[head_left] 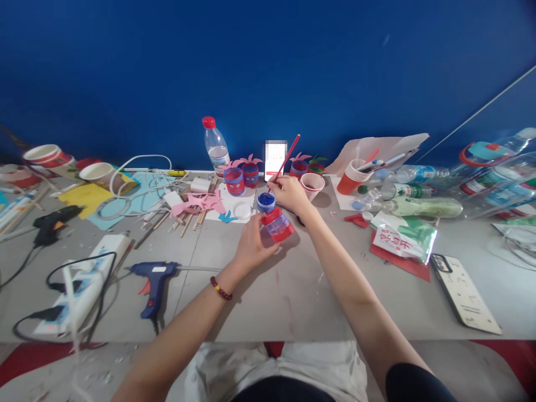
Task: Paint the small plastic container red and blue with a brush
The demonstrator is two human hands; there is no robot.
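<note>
My left hand (pixel 252 241) is wrapped round a small red cup with a purple band (pixel 278 225), tilted above the table. Between the fingers of my right hand (pixel 290 195) is a red-handled paintbrush (pixel 288 158), its handle leaning up to the right. The brush's lower end reaches into an open jar of blue paint (pixel 266 202), just behind the held cup. A white round lid (pixel 242 210) lies left of the jar. Painted cups with pink paper tops (pixel 234 181) stand behind it, and a white paper cup (pixel 312 185) is beside my right hand.
A blue glue gun (pixel 154 282) and a power strip (pixel 86 285) with cables lie at left. Pink paper scraps (pixel 201 202) and sticks are behind them. A water bottle (pixel 215 148) stands at the back. A phone (pixel 465 293), a packet (pixel 404 237) and plastic bottles (pixel 427 206) are at right.
</note>
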